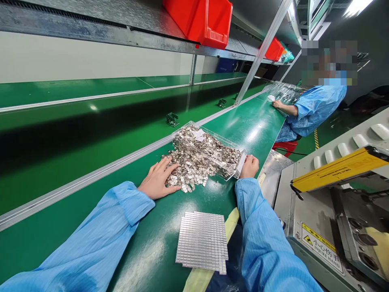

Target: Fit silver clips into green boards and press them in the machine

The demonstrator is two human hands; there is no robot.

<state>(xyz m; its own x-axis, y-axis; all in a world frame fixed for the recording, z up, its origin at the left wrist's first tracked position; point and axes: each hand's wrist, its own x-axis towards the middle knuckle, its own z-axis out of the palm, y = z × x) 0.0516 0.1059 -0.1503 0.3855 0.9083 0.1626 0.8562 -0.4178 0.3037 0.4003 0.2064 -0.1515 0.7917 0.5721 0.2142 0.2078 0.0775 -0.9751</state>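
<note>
A clear plastic tray [240, 163] lies tipped on the green bench, with a heap of small silvery metal pieces [191, 166] in it and spilled out of its near side. My left hand [158, 178] rests at the heap's left edge, fingers spread and touching the pieces. At the tray's right end my right hand [249, 166] grips the wall, its fingers curled and partly hidden. Nearer to me lies a flat block of small metal pieces in neat rows [202, 241]. White scraps of paper [199, 134] sit on top of the heap.
On the right stands a grey machine [306, 227] with a yellow bar [340, 168]. A co-worker in a blue smock [316, 107] sits farther along the bench by stacked clear trays [282, 91]. Red bins [209, 24] stand on the shelf above. Small dark-green parts [172, 119] lie behind the rail.
</note>
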